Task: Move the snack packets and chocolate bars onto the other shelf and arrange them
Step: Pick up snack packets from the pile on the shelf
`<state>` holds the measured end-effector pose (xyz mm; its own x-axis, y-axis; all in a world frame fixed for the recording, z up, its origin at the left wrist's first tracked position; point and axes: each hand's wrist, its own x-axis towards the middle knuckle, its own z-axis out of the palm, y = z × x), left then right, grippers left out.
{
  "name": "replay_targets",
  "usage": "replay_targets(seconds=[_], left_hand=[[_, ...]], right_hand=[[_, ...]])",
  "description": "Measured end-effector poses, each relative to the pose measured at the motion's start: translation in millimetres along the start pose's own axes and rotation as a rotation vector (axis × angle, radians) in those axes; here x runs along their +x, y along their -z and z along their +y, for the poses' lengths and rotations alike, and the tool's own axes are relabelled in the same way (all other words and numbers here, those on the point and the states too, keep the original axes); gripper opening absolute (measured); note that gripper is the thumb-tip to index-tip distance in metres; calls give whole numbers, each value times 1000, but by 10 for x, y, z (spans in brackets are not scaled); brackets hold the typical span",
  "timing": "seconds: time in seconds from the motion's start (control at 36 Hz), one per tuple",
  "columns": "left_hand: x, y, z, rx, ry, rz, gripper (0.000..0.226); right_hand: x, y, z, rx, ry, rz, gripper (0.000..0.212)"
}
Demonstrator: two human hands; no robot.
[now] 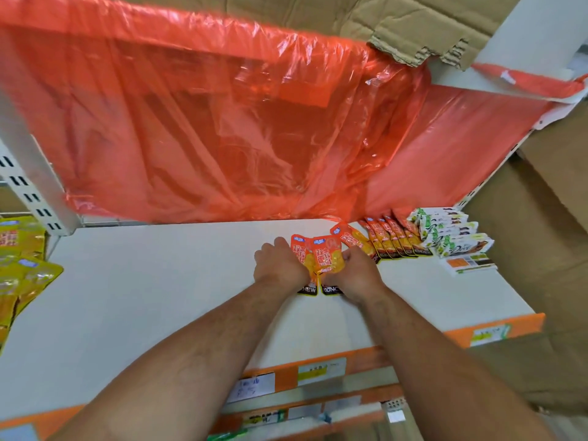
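Visibly glossy, flat orange packets [322, 257]

A red plastic sheet [222, 122] hangs at the back, torn cardboard [413, 33] above it, paper price labels [321, 370] along an orange strip [285, 378].

On the shelf [159, 281], snack packets [321, 256] lie between the left hand [280, 265] at nine o'clock and the right hand [353, 275] at three. A packet row [394, 241] lies at two o'clock from them, with chocolate bars [451, 233] just beside its three o'clock end.
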<state>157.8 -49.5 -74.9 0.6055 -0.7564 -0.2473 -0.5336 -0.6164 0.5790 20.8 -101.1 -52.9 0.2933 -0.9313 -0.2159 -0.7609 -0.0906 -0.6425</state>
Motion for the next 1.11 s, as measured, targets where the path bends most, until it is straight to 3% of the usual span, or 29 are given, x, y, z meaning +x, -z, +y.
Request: replay_targets(seconds=[0.31,0.44,0.69,0.86,1.11], left_hand=[[-160,196,-167,-335,41,-31,19],[-414,225,-217,-403,49,-56,24],[-993,250,-393,-945,198,6,27],[-1577,441,-479,-1007,241,120,21],[-2225,639,-1036,-1061,334,316,22]], right_hand=[[-145,24,13,67,-6,-35,37],[-243,88,56,218,-71,-117,31],[-642,203,16,359,17,-286,28],[-908,106,-44,419,94,-408,10],[-1492,-275,-301,421,197,-592,2]])
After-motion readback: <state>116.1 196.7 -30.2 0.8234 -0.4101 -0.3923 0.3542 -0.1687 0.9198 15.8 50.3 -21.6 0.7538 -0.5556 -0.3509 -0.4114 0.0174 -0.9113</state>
